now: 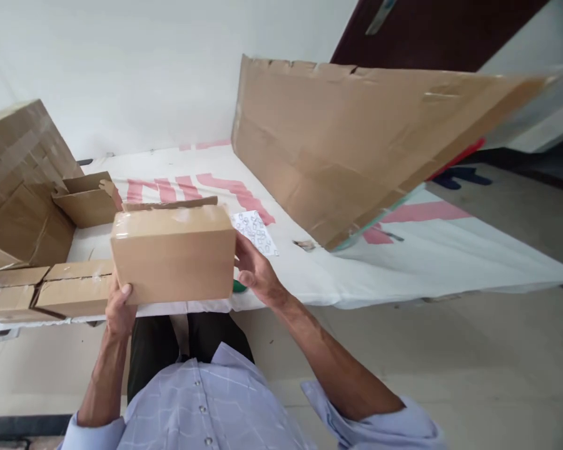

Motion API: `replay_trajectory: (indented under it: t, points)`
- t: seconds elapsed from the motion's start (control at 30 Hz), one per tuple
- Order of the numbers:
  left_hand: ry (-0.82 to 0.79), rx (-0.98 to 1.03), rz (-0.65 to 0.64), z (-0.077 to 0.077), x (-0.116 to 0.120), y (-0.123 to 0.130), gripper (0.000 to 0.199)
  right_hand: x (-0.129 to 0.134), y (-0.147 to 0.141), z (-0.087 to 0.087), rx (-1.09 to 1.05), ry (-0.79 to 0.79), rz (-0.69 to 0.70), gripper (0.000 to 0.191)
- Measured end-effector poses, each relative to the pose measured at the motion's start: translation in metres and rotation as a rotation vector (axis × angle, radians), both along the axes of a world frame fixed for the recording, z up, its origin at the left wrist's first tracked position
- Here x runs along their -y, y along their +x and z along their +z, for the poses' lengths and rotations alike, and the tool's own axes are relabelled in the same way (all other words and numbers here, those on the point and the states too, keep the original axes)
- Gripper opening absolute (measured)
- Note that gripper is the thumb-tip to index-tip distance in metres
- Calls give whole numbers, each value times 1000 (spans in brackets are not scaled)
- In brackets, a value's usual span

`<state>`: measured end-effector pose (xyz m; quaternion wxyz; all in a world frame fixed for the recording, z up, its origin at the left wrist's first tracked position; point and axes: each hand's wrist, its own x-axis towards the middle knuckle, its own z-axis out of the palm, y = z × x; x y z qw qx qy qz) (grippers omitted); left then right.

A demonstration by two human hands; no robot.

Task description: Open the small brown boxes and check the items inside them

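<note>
The box (176, 256) is at the near edge of the table (356, 278), left of the middle, its broad front face towards me and its long edges nearly level. From this view I can't tell whether its underside touches the tabletop. My left hand (119, 306) grips its lower left corner, thumb on the front face and fingers mostly hidden. My right hand (258, 269) is loosely open at the other end, thumb apart from the cardboard; whether its fingertips press on that end I can't make out.

For a steady hold, I judge it best to lay the right palm flat on the end and share the weight, since one corner alone could let the box twist. I would press on the ends and corners, because the middle of a face probably dents easily. A brown strip (199, 202) shows behind the top; if it is a loose flap, it could snag.

Just left, two smaller boxes (79, 287) line the near edge, so I would mind that lower corner. Beyond them, towards the left edge, is a big carton (32, 215). A printed sheet (258, 234) lies right of the box, and a large cardboard panel (347, 137) stands towards the far edge.
</note>
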<state>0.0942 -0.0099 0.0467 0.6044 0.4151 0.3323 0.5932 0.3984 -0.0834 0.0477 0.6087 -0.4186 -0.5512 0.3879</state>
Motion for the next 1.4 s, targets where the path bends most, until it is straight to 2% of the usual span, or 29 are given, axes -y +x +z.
replay_trajectory:
  t: [0.13, 0.23, 0.37, 0.5, 0.63, 0.73, 0.87, 0.97, 1.03, 1.1, 1.17, 1.27, 1.4]
  points:
    - [-116, 186, -14, -14, -14, 27, 58, 29, -9, 21, 125, 109, -133, 105]
    - [-198, 264, -71, -27, -18, 42, 62, 43, -16, 25, 150, 119, -174, 88]
    - [-296, 280, -144, -42, -17, 51, 63, 50, -23, 21, 156, 136, -184, 79]
    - [-242, 242, -155, -46, -13, 44, 63, 46, -19, 5, 117, 86, -185, 94]
    - [-121, 29, -230, -39, -12, 24, 71, 32, -7, -24, 5, -64, -152, 110]
    - [-44, -292, -308, -28, -13, 6, 83, 19, -1, -45, 9, -140, -96, 113]
    - [9, -721, -284, -16, -9, -9, 85, 10, 0, -65, 142, -163, -72, 115]
    - [110, -758, -294, -18, -1, -17, 101, 12, 3, -71, 194, -196, 16, 114]
    - [172, -723, -274, -23, 5, -21, 112, 16, 7, -68, 234, -164, 47, 110]
    - [242, -674, -229, -27, 9, -26, 117, 18, 9, -60, 315, -78, -2, 101]
    - [295, -630, -229, -29, 10, -29, 104, 20, 8, -49, 440, 43, -99, 83]
    - [261, -660, -224, -28, 6, -29, 64, 24, 2, -32, 649, 228, -199, 51]
    - [234, -744, -126, -26, -3, -24, 62, 35, -8, -20, 851, 416, -310, 33]
